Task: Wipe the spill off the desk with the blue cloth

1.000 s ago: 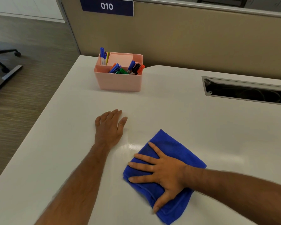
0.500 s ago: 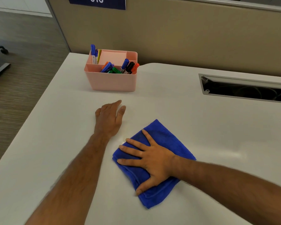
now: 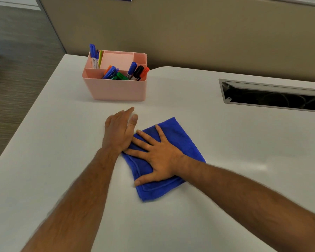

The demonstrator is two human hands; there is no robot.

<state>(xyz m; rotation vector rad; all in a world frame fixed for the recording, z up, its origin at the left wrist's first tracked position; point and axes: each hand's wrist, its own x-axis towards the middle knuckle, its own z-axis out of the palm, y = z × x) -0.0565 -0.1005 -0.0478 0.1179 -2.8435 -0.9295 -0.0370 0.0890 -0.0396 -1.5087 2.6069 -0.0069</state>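
Note:
A folded blue cloth [image 3: 182, 142] lies flat on the white desk [image 3: 53, 142] in the middle of the view. My right hand [image 3: 156, 155] presses down on it, palm flat and fingers spread. My left hand [image 3: 120, 130] rests flat on the desk, fingers together, holding nothing. Its wrist edge touches the cloth's left corner and my right fingertips. No wet spill shows on the desk; only a faint sheen [image 3: 260, 167] lies to the right of the cloth.
A pink organiser [image 3: 116, 90] with several markers stands just beyond my left hand. A cable slot [image 3: 273, 97] is cut into the desk at the right. A beige partition [image 3: 189, 33] runs along the back. The desk's left edge drops to the floor [image 3: 13, 79].
My right hand has slid the cloth left and away from me until it meets my left hand. The left hand has stayed flat in place.

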